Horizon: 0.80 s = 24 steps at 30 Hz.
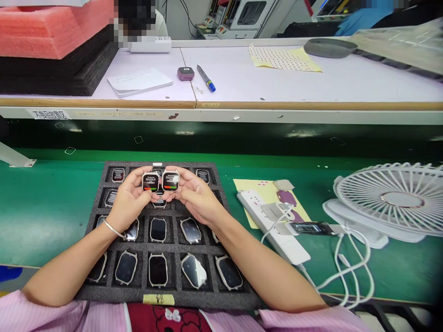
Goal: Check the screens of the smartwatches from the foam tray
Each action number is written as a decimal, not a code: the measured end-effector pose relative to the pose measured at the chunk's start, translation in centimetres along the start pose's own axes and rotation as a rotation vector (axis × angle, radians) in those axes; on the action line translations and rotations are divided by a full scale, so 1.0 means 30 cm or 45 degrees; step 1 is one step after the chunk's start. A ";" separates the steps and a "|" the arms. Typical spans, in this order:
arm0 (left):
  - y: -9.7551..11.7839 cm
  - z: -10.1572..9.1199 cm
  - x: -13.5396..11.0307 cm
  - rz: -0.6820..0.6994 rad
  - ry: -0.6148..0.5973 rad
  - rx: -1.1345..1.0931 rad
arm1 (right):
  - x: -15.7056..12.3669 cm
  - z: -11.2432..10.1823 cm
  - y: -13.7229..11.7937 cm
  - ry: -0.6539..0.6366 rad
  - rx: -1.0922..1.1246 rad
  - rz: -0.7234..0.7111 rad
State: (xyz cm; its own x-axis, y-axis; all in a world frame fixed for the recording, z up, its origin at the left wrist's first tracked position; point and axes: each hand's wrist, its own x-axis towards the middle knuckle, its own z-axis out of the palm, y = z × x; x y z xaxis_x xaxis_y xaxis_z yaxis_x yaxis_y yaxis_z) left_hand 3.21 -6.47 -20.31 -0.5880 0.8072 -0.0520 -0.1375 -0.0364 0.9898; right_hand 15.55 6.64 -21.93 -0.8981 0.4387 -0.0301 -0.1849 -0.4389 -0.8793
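Note:
Two smartwatches without straps are held side by side above a dark foam tray (134, 291). My left hand (129, 196) grips the left smartwatch (150, 181) by its edges, its screen lit with white text and red and green marks. In my right hand (197, 196) is the other smartwatch (170, 180), lit in the same way. The tray's compartments hold several more watch bodies, such as a dark-screened smartwatch (158, 270) in the front row. Some in the back rows show lit text. My hands and forearms hide parts of the tray.
On the right stand a white power strip (256, 207), a USB meter (311, 228) with white cables and a white fan (391, 198). The raised shelf holds pink foam (55, 27), a notepad (138, 83), a small purple device (186, 73) and a marker (206, 78). A person sits beyond.

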 end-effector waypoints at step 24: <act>0.006 0.000 -0.007 -0.009 -0.049 -0.002 | 0.000 -0.001 0.003 0.056 -0.089 -0.033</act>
State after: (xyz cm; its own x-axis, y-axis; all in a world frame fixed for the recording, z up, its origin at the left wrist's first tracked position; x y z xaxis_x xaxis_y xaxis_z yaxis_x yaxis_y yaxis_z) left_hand 3.30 -6.66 -20.12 -0.5558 0.8296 -0.0535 -0.1429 -0.0319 0.9892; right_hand 15.56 6.63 -22.03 -0.8748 0.4837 -0.0265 -0.1780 -0.3718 -0.9111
